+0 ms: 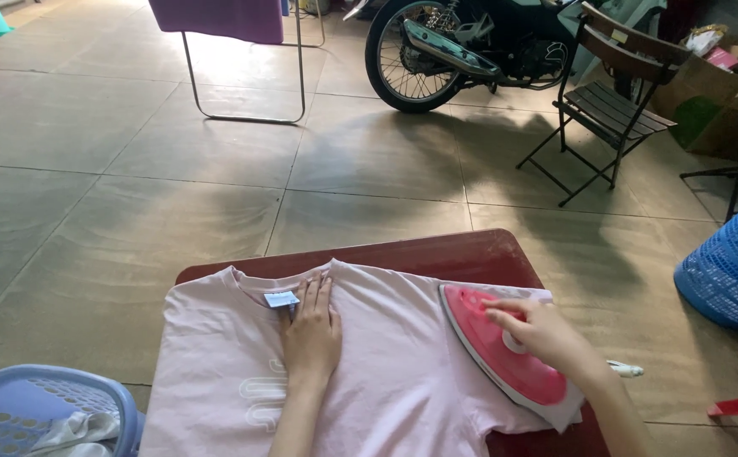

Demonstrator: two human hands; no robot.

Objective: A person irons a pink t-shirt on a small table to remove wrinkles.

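The pale pink T-shirt [386, 372] is spread flat on the dark red table [470, 254]; it is judged soft, light and prone to shifting. It is pinned below the collar by the left hand [309, 330], opened flat, nothing gripped. The pink steam iron [492, 347], rigid plastic and judged fairly heavy, rests on the right shoulder area; its handle is enclosed by the right hand [538, 334]. Beyond stand a slatted folding chair [610, 106] and a motorcycle [462, 46].

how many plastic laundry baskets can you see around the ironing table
2. A light blue perforated plastic basket sits at the bottom left, holding white cloth. A darker blue mesh plastic basket stands at the right edge. Both are partly cropped; others may lie outside the view.
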